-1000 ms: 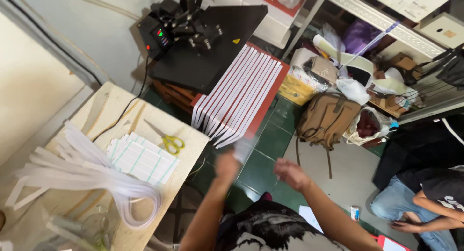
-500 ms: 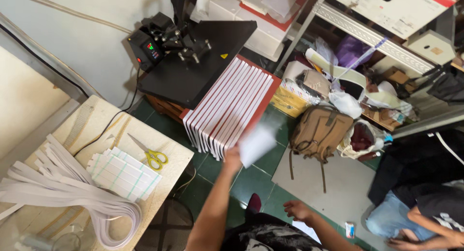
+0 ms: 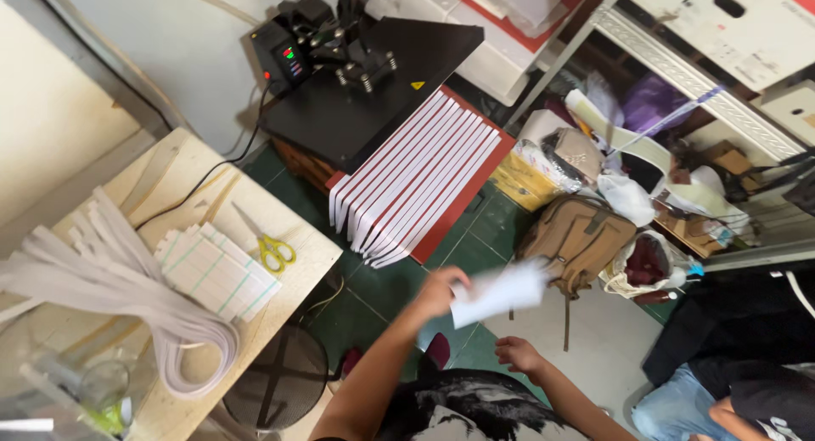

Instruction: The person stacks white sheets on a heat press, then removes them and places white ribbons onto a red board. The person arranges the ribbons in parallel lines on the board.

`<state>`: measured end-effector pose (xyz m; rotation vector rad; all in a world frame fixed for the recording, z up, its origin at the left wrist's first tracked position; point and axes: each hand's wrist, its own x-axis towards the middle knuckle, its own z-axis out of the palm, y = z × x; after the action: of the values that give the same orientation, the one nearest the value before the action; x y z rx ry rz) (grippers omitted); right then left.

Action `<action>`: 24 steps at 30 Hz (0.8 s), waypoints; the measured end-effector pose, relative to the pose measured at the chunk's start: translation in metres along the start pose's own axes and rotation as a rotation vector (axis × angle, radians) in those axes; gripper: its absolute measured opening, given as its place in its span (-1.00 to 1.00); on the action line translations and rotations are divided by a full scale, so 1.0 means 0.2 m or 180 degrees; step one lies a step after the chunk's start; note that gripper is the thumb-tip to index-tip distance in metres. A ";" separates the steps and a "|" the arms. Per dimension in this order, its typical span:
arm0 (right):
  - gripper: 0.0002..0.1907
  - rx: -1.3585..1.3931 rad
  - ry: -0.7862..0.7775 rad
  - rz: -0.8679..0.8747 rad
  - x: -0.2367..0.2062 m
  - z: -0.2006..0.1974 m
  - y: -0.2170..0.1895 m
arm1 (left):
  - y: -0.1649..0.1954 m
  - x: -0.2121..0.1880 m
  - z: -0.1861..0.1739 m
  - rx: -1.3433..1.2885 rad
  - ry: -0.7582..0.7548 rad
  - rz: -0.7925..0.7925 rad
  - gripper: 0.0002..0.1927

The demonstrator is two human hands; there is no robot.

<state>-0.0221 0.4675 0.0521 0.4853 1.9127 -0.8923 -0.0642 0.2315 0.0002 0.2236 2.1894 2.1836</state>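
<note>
White strip held over the green floor

Left of frame, the tabletop carries white strips and yellow scissors. At lower centre the left hand grips a blurred white strip; just below it, the right hand hangs loosely curled, holding nothing.
</note>
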 end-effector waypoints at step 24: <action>-0.53 0.0151 0.0150 -0.0506 0.05 -0.03 0.18 | -0.13 0.11 -0.47 -0.3061 0.3147 0.0086 -0.62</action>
<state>-0.0082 0.4952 0.0314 0.3893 1.9980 -1.0392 -0.1001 0.1413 -0.0235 -1.0298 0.9328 3.4456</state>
